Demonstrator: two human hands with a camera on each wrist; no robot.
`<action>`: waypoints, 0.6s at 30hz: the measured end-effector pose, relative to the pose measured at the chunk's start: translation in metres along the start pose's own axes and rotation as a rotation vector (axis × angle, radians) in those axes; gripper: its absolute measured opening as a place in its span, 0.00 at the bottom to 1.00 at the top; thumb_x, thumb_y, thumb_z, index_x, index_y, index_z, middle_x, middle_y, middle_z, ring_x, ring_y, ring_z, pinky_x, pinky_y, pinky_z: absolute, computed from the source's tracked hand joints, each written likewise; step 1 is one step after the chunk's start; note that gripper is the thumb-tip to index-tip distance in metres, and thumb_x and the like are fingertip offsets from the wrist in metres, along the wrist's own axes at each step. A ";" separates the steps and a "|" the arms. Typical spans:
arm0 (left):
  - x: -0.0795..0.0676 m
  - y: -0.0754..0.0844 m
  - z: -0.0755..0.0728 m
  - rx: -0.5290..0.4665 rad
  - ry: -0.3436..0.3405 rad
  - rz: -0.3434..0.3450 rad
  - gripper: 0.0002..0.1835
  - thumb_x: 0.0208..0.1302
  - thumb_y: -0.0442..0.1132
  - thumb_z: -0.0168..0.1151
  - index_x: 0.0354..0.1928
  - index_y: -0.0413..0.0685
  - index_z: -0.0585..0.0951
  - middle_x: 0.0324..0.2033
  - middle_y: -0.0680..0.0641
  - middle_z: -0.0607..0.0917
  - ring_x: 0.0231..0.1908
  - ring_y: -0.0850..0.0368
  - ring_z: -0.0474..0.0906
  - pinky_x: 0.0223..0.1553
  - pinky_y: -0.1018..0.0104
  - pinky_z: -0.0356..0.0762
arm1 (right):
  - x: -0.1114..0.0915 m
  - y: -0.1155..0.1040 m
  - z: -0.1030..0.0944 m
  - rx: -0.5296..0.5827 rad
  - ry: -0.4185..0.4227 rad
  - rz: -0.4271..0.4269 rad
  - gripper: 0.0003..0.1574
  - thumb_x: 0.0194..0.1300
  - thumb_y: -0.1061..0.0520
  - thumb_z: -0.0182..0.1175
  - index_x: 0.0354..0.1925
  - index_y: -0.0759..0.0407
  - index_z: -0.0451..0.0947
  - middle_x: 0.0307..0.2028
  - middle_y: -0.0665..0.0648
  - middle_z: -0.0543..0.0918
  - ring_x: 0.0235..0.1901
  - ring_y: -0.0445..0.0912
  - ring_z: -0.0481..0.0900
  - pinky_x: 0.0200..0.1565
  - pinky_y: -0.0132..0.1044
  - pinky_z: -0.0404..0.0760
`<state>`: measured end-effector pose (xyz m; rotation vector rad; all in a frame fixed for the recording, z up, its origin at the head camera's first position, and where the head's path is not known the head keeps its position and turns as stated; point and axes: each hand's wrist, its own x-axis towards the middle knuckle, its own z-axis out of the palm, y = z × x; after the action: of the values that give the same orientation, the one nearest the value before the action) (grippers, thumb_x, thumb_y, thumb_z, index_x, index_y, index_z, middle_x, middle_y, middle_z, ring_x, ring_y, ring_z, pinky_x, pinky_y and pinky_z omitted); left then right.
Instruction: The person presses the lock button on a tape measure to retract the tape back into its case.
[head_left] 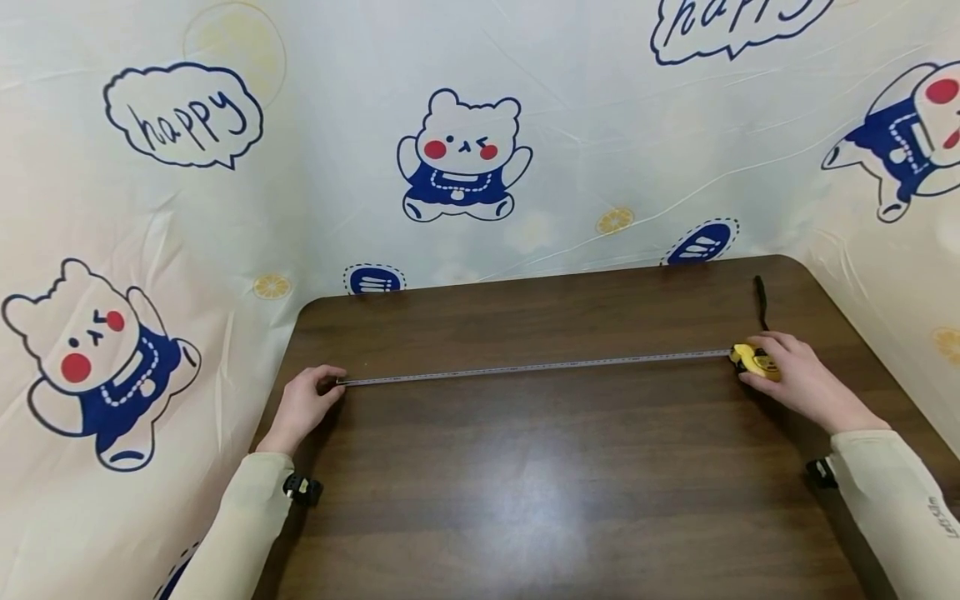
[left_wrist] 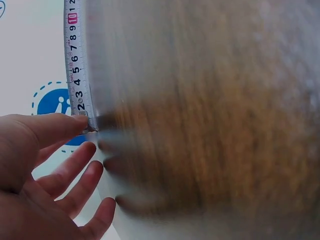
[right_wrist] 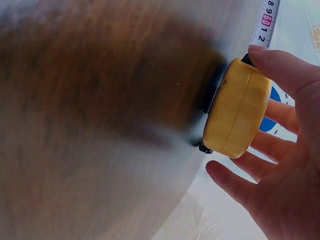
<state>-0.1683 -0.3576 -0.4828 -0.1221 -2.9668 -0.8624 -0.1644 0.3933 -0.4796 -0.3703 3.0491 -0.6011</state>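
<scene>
- Stretching from side to side, the thin strip (head_left: 525, 367) of a yellow tape measure (head_left: 753, 361) runs straight over the brown surface (head_left: 540, 467).
- The left grip (head_left: 302, 406) pinches the free end of the strip with the thumb, near the number 2. The other fingers are spread apart.
- That pinch is probably there so the strip can't zip back inside.
- The right grip (head_left: 810, 385) holds the yellow case at the right side. Its thumb sits where the strip comes out, just past a pink 60.
- I think the thumb is there to stop the strip from sliding.
- With a grip at each end, the strip likely won't sag or bend.
- A black strap (head_left: 761, 302) lies behind the case, away from the strip, so it shouldn't get tangled.
- I can't tell if the strip touches the surface.
</scene>
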 end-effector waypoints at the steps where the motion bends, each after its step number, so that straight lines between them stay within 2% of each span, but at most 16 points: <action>1: 0.000 0.000 0.000 0.003 0.001 0.003 0.13 0.68 0.28 0.66 0.54 0.35 0.84 0.52 0.29 0.83 0.54 0.31 0.78 0.57 0.35 0.73 | 0.000 0.000 0.000 0.000 -0.003 -0.002 0.38 0.68 0.55 0.71 0.65 0.76 0.67 0.61 0.82 0.66 0.59 0.79 0.63 0.56 0.77 0.66; 7: 0.002 -0.003 0.002 0.034 0.031 0.032 0.12 0.67 0.26 0.66 0.51 0.36 0.86 0.48 0.30 0.85 0.50 0.33 0.80 0.53 0.36 0.75 | 0.001 0.002 0.000 0.007 -0.022 -0.044 0.40 0.64 0.61 0.73 0.65 0.76 0.66 0.61 0.81 0.67 0.58 0.77 0.66 0.55 0.76 0.68; 11: 0.002 -0.003 0.002 0.051 0.048 0.046 0.11 0.66 0.26 0.66 0.49 0.37 0.87 0.46 0.32 0.85 0.48 0.33 0.81 0.50 0.37 0.76 | 0.002 0.005 0.001 0.024 -0.007 -0.092 0.40 0.61 0.66 0.73 0.66 0.71 0.66 0.58 0.80 0.70 0.54 0.74 0.70 0.53 0.74 0.71; 18: 0.003 -0.002 0.003 0.077 0.044 0.054 0.08 0.66 0.25 0.65 0.45 0.37 0.88 0.43 0.33 0.87 0.45 0.35 0.82 0.49 0.38 0.78 | -0.001 0.008 0.004 0.021 0.082 -0.211 0.31 0.54 0.70 0.76 0.54 0.60 0.75 0.51 0.74 0.75 0.49 0.71 0.74 0.45 0.69 0.74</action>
<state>-0.1712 -0.3577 -0.4865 -0.1764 -2.9361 -0.7333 -0.1656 0.3995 -0.4860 -0.6907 3.1011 -0.6718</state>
